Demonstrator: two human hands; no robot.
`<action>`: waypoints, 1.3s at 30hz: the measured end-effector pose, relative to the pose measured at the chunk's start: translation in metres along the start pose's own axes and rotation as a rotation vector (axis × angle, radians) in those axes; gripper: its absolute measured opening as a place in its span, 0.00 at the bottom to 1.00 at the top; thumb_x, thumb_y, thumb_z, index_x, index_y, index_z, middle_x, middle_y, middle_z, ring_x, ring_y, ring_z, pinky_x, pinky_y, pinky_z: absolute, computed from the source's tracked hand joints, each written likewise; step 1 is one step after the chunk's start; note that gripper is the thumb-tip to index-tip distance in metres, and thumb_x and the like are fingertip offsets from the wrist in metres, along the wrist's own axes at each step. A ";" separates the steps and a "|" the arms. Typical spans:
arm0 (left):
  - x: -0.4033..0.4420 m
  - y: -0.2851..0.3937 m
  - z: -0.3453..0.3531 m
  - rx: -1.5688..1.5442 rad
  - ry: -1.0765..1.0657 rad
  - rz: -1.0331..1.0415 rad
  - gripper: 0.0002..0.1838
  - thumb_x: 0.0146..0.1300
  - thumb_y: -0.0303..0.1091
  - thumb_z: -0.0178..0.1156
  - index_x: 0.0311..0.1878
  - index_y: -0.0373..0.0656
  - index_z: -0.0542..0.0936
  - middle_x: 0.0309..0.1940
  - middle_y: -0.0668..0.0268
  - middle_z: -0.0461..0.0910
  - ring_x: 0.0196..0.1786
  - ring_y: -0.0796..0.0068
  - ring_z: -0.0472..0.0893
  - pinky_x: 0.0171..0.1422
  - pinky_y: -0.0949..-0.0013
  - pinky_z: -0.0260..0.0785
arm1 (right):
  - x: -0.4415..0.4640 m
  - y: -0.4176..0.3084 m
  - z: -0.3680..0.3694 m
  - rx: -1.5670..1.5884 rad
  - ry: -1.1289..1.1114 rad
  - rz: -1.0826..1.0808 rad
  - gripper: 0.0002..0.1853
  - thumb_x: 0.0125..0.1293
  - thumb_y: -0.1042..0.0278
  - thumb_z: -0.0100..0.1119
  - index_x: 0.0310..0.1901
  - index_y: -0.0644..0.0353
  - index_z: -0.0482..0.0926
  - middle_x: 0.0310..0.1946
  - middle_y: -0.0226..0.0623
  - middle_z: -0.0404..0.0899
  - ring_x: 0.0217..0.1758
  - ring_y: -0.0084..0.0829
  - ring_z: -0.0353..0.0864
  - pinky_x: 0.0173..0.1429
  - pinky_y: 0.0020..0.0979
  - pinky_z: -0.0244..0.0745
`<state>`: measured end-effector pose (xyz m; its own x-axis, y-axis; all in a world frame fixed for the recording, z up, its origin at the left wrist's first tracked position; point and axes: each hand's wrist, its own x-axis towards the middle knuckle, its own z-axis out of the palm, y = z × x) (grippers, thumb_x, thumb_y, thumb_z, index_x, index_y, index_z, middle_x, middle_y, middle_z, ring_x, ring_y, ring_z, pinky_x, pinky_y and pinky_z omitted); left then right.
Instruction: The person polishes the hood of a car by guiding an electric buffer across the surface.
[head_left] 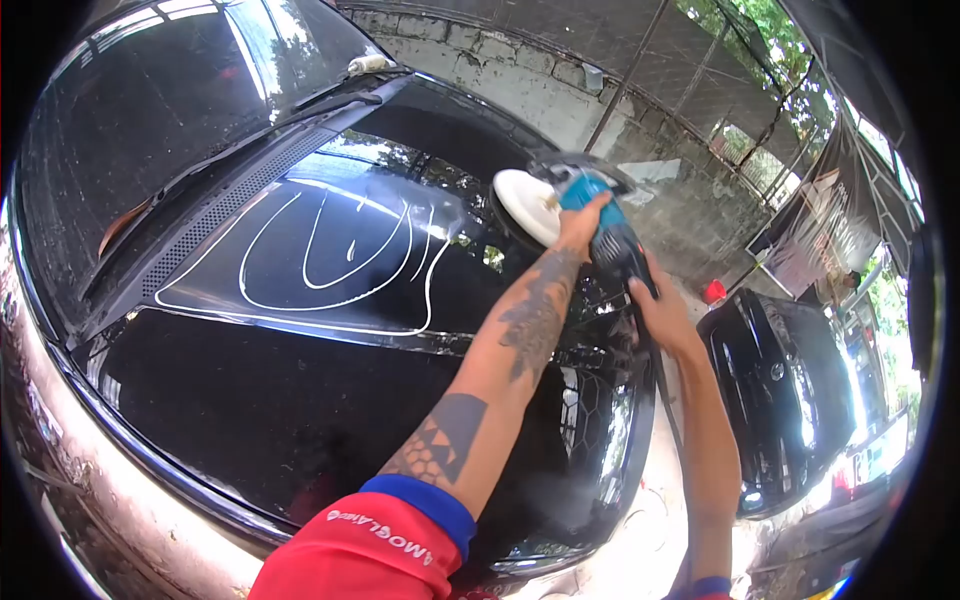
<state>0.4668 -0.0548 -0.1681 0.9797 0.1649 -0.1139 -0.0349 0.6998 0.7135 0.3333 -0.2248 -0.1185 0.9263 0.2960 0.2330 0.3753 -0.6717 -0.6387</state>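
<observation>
A teal and black polisher [612,232] is tilted above the far part of the black car hood [240,410]. Its round white pad [527,205] faces left, and whether it touches the paint cannot be made out. My left hand [580,222], on the tattooed arm, is closed round the polisher's front near the pad. Farther back, my right hand [665,308] grips the black rear body, where a cord hangs down. Curved white lines of compound [330,305] lie on the hood to the left of the pad.
The windshield [150,110] and wiper [230,150] are at the upper left, with a small bottle [367,64] at the windshield's base. A block wall [500,75] runs behind the car. Another black car [775,400] and a red bucket [714,291] are at right.
</observation>
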 end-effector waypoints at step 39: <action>-0.216 0.210 -0.152 -0.118 0.765 0.389 0.67 0.47 0.51 0.75 0.79 0.34 0.39 0.66 0.40 0.70 0.60 0.48 0.80 0.61 0.54 0.76 | -0.053 -0.209 0.050 0.045 -0.656 -0.401 0.42 0.71 0.74 0.51 0.82 0.39 0.46 0.44 0.42 0.78 0.21 0.27 0.76 0.24 0.31 0.78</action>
<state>0.2182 0.1626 -0.0989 0.4933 0.8003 -0.3408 -0.4016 0.5571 0.7269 0.2046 -0.0666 -0.0340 0.5056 0.8625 -0.0208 0.6632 -0.4040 -0.6300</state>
